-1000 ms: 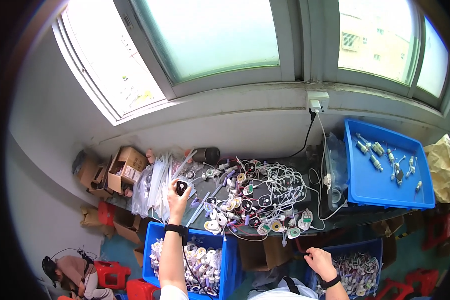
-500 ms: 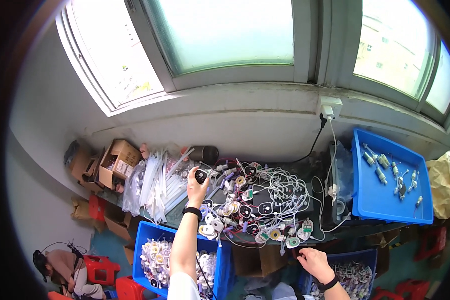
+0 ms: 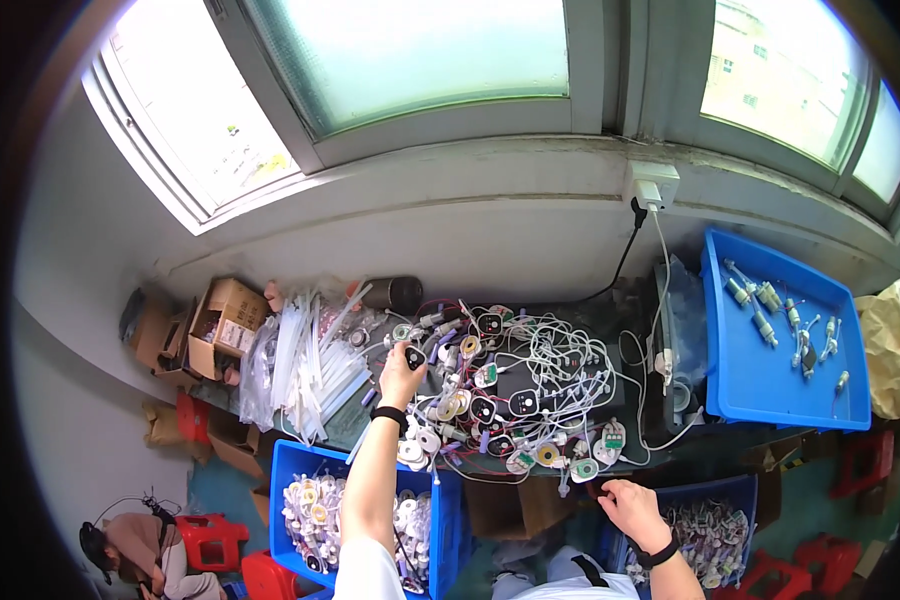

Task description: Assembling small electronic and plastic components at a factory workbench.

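Observation:
My left hand (image 3: 401,382) is closed round a small black-faced round part (image 3: 415,357), over the left side of a heaped pile of wired assemblies. White cables (image 3: 570,360), small green circuit boards (image 3: 610,440) and pale round discs (image 3: 417,447) make up much of that pile. My right hand (image 3: 632,512) hovers off the front edge of the dark table, its fingers curled together. Anything between those fingertips is too small to make out. Just left of my left hand lie long translucent white strips (image 3: 315,370).
One blue bin (image 3: 282,470) filled with white parts stands below the table at left, another (image 3: 748,495) at right. A shallow blue tray (image 3: 770,400) with several cylindrical parts sits far right. Cardboard boxes (image 3: 232,310) are at the left end. Another person (image 3: 150,550) sits lower left.
My left hand, still holding the black-faced part, has shifted right and slightly nearer to me over the pile. My right hand stays near the front edge. The whole view has tilted a little.

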The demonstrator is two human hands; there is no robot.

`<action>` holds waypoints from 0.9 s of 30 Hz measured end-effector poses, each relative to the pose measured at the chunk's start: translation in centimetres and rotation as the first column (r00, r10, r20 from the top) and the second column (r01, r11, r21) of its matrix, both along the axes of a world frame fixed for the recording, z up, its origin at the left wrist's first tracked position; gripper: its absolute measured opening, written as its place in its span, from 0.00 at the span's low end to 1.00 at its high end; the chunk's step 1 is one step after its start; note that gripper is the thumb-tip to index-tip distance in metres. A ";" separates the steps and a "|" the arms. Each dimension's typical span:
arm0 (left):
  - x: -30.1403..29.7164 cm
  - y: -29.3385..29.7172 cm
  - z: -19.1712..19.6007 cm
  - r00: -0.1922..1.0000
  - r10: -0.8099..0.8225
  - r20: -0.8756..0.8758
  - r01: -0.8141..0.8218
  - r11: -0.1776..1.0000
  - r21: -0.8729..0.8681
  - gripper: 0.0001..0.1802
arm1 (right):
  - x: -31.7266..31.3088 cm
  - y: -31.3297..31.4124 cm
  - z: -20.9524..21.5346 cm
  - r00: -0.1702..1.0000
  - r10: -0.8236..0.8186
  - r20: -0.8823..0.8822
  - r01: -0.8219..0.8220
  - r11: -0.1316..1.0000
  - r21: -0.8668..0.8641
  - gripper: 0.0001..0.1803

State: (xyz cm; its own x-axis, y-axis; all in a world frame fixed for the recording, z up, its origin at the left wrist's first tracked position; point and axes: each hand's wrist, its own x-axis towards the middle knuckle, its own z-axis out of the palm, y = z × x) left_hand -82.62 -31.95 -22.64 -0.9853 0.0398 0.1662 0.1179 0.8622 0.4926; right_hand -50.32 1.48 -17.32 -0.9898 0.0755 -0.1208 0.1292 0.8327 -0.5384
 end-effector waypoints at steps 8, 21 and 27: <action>3.6 2.6 -2.1 0.989 -0.134 -0.057 0.130 0.989 -0.063 0.25 | 0.1 -0.4 -0.6 0.999 -0.007 -0.042 0.006 1.000 -0.017 0.10; 10.6 15.1 -2.0 0.865 -0.497 -0.065 0.494 0.868 -0.059 0.26 | 1.5 -0.9 -0.5 0.998 -0.017 -0.054 0.017 1.000 -0.007 0.10; 11.0 13.7 -1.9 0.866 -0.493 -0.080 0.494 0.870 -0.012 0.16 | 2.9 -0.3 -0.9 0.997 -0.048 -0.054 0.046 0.998 -0.033 0.10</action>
